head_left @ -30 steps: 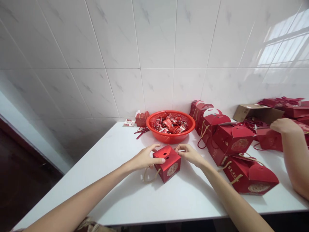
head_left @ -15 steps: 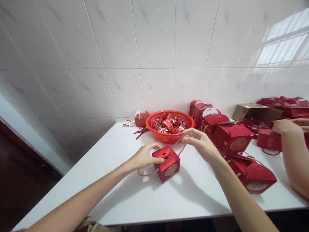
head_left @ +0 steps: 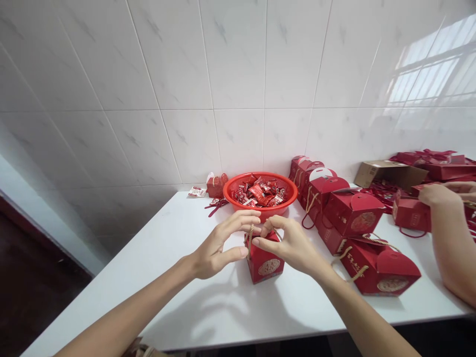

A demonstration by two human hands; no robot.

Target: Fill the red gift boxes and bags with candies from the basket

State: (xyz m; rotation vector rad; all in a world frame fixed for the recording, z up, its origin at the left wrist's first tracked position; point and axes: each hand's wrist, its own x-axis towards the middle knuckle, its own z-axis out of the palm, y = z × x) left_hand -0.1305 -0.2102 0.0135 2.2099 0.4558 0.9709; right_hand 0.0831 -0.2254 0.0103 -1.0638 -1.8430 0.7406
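A small red gift box [head_left: 265,265] with a round gold emblem stands upright on the white table in front of me. My left hand [head_left: 219,246] is at its left side, thumb and fingers apart around a loop of twisted rope handle [head_left: 250,240], without a visible grip. At the top of the box, my right hand [head_left: 288,244] has thumb and fingertips drawn together on the rope handle. Those fingers partly hide the box top.
Behind the box sits a red plastic basket [head_left: 238,207] of wrapped sweets. More red gift boxes [head_left: 353,213] are stacked to the right, beside an open cardboard box [head_left: 372,173]. Another person's hand [head_left: 433,196] works at the far right. Cards [head_left: 197,192] lie by the tiled wall.
My left hand has come off the box top and opened near the raised rope loop. My right hand has moved down and left to the box top. The box has turned slightly.
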